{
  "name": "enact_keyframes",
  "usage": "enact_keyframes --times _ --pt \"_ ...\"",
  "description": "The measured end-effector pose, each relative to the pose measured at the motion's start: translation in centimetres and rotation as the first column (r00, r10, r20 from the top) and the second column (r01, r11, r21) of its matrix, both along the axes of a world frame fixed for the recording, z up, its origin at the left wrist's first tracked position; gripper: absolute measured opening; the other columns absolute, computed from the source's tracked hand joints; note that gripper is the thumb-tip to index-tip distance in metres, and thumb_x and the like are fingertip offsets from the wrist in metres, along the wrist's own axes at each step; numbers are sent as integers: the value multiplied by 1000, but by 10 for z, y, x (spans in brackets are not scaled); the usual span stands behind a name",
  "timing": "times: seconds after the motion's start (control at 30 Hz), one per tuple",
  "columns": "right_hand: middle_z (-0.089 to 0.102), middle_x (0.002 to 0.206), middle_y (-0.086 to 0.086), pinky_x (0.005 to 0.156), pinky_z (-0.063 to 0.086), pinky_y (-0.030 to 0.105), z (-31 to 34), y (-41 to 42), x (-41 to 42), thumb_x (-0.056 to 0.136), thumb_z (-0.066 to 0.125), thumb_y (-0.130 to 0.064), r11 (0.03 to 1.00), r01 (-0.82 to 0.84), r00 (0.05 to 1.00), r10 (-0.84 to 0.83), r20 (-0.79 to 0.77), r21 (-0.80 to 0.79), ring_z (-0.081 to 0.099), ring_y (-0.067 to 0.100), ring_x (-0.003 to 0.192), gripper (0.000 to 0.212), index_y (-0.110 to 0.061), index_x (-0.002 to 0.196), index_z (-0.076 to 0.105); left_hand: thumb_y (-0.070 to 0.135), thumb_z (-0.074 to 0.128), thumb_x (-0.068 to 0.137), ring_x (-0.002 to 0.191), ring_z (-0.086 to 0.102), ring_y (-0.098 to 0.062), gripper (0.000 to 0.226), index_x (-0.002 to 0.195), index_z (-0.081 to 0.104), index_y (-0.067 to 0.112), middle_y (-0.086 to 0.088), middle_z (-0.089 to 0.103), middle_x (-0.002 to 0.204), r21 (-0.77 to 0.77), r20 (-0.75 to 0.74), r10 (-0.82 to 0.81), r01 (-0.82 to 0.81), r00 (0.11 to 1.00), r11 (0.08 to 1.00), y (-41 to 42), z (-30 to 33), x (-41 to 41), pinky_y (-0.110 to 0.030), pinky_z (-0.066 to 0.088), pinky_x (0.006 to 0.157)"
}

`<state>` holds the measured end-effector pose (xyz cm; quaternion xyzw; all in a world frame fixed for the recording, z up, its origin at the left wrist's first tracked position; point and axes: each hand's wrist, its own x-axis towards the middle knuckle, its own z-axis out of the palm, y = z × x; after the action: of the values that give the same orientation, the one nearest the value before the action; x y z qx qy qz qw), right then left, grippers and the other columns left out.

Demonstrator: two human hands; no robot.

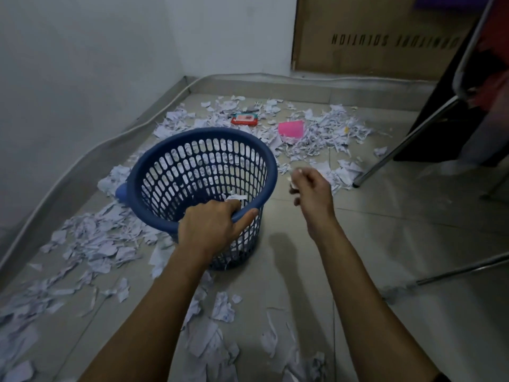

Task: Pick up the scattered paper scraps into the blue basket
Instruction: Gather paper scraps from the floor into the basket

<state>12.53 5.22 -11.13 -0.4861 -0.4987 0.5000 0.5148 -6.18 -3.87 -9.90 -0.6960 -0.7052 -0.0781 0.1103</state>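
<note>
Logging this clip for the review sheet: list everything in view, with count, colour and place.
basket: one, blue, floor centre, tilted
paper scraps: many, white, strewn around the basket
pink sheet: one, among the far scraps
red packet: one, beyond the basket
cardboard box: one, brown, against the far wall
chair legs: metal, at right
left hand: grips the basket's near rim
right hand: curled, raised right of the basket, seemingly pinching small scraps

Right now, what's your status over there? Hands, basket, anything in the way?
Left hand gripping blue basket rim, basket tilted. Right hand raised beside it, pinching a small scrap. Paper scraps all over floor. Chair leg at right.
</note>
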Motion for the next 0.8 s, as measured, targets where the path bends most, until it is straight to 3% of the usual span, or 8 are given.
enact_keyframes --times 0.1,0.17,0.23,0.3,0.4,0.47,0.7,0.8 --pt "68 89 -5 65 48 16 46 0 -35 96 63 -32 973 -157 969 120 217 167 62 8 80 15 -18 95 67 76 19 92 55 55 -16 60 84 53 27 5 55 65 -48 23 -29 30 999 998 -1 2 -1 -32 51 57" --pt "69 90 -7 74 52 27 52 0 -53 93 66 -40 955 -257 886 170 432 151 63 7 84 19 -22 97 70 75 24 92 56 53 -16 55 85 52 28 5 55 66 -76 61 -39 43 997 996 0 2 -1 -31 46 55" --pt "70 90 -10 77 54 31 46 -3 -60 90 69 -43 956 -270 819 166 548 113 64 6 84 21 -24 98 72 74 26 92 58 55 -16 53 85 52 28 5 56 68 -81 89 -53 60 995 995 -1 3 -2 -32 46 56" --pt "70 92 -12 80 54 27 38 -9 -56 91 69 -36 960 -222 844 102 526 171 64 2 86 17 -22 98 73 73 26 92 60 57 -17 53 84 53 28 4 59 70 -71 105 -66 74 992 995 -2 2 -2 -33 50 58" --pt "70 96 -12 75 48 13 20 -25 -35 95 65 -23 950 -111 928 -5 371 291 63 0 90 11 -19 101 73 71 25 94 57 56 -18 54 85 54 27 2 56 67 -72 63 -61 66 996 995 -3 2 2 -32 46 55" --pt "70 94 -10 70 46 13 0 -39 -18 96 63 -22 949 -34 938 -78 337 314 63 4 88 11 -18 100 73 71 24 94 54 53 -18 55 85 54 26 4 50 62 -60 35 -48 50 998 997 0 4 4 -31 43 53" --pt "65 74 -9 64 47 25 -104 -92 47 94 65 -27 993 29 919 -70 388 111 57 5 68 12 -23 83 68 70 22 96 53 54 -19 59 85 56 23 1 52 62 -3 7 21 -21 1000 1000 7 7 39 -32 49 55" --pt "64 83 -12 69 49 29 -153 -131 60 96 61 -33 1000 10 898 -21 440 28 58 7 80 8 -31 91 67 70 22 95 53 54 -20 60 85 57 22 1 52 61 26 11 44 -44 999 999 5 3 56 -31 47 54"
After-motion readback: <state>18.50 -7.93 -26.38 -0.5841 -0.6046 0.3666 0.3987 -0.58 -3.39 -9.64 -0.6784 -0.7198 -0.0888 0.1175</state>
